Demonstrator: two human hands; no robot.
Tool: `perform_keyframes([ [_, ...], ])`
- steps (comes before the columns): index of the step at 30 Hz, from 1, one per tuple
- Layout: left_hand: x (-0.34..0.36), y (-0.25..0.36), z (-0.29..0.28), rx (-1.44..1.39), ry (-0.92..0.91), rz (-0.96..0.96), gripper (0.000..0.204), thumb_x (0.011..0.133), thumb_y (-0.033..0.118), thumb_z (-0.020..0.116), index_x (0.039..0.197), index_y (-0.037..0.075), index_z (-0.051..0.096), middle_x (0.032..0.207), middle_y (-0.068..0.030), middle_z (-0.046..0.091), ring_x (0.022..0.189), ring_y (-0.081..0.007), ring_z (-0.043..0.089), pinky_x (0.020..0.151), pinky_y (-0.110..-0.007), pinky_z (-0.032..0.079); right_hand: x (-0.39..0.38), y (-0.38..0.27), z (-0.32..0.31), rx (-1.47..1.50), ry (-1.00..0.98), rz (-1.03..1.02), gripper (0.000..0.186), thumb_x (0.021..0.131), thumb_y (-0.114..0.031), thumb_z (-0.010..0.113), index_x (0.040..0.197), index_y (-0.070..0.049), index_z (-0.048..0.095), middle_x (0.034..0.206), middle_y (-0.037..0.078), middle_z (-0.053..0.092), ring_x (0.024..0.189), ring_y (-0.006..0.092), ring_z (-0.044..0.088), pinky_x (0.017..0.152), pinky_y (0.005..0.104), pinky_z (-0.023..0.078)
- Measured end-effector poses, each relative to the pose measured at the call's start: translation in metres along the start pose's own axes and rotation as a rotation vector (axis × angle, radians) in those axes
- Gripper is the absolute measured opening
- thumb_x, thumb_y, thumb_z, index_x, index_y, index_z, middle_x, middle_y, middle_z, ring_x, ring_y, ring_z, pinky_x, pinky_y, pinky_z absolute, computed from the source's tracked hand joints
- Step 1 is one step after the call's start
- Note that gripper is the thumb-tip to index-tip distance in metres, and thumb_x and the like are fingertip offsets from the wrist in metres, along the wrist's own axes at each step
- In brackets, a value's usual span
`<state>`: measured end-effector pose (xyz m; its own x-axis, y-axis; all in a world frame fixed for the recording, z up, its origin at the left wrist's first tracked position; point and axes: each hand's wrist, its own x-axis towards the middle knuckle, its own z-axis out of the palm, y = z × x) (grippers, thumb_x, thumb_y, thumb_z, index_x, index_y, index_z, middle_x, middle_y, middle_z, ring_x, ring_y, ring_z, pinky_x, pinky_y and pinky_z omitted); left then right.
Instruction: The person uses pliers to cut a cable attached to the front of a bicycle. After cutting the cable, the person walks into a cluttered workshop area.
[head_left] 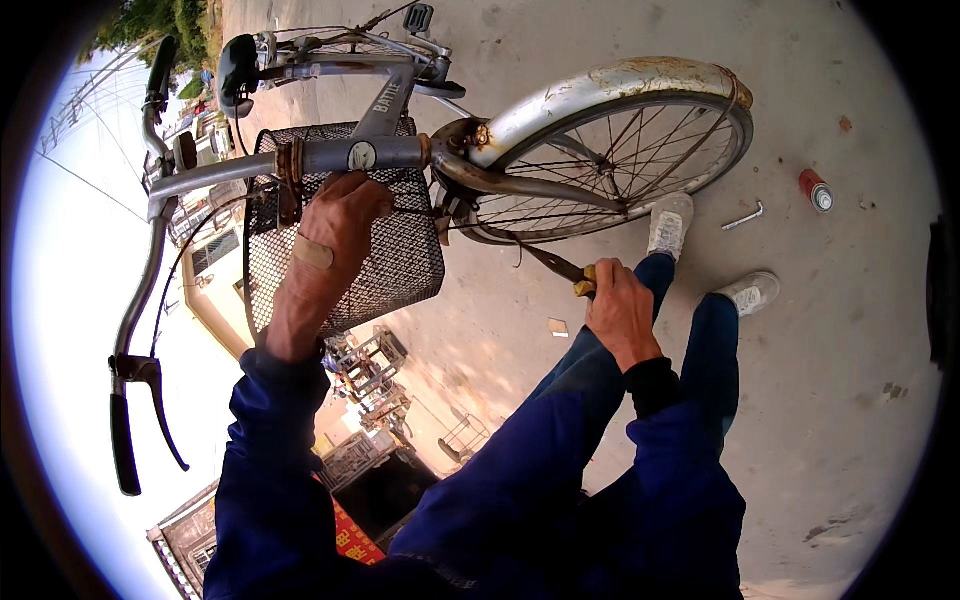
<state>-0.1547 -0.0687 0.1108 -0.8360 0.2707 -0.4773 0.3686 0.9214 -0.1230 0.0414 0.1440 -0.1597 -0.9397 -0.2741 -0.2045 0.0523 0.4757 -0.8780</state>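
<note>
My left hand (pixel 330 235), with a plaster on it, is closed beneath the silver head tube (pixel 385 153) of a bicycle, in front of a black mesh basket (pixel 285 270); what its fingers hold is hidden, though a dark cable runs from there. My right hand (pixel 620 315) grips yellow-handled pliers (pixel 556 264), whose jaws reach toward a thin cable below the rusty fork (pixel 530 186) and front wheel (pixel 660 150). The handlebar with brake lever (pixel 152 375) sticks out at the left.
A red spray can (pixel 814 189) and a metal wrench (pixel 742 217) lie on the concrete ground (pixel 820 400) at the right, near my shoes (pixel 668 225). A small flat piece (pixel 557 327) lies by my legs. Metal equipment (pixel 370 385) and buildings stand behind, lower left.
</note>
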Motion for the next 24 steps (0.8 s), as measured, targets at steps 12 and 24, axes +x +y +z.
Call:
perform_keyframes([
  [12, -0.001, -0.002, -0.001, 0.068, 0.013, 0.067, 0.003, 0.091, 0.002, 0.069, 0.093, 0.002, 0.069, 0.091, -0.0118, 0.067, 0.088, -0.0324, 0.066, 0.079, -0.043, 0.053, -0.106, 0.013, -0.038, -0.031, -0.151, 0.376, 0.030, 0.087, -0.014, 0.080, 0.110, -0.003, 0.064, 0.102, 0.015, 0.067, 0.101, 0.0342, 0.065, 0.084, 0.0434, 0.052],
  [24, -0.004, 0.021, 0.015, 0.122, 0.029, 0.041, 0.001, 0.090, 0.001, 0.066, 0.091, 0.002, 0.066, 0.088, -0.0115, 0.061, 0.088, -0.0321, 0.059, 0.079, -0.044, 0.050, -0.020, -0.058, -0.044, 0.350, -0.300, 0.217, 0.027, 0.094, -0.017, 0.070, 0.114, 0.002, 0.066, 0.105, 0.019, 0.072, 0.099, 0.0360, 0.063, 0.091, 0.0451, 0.051],
])
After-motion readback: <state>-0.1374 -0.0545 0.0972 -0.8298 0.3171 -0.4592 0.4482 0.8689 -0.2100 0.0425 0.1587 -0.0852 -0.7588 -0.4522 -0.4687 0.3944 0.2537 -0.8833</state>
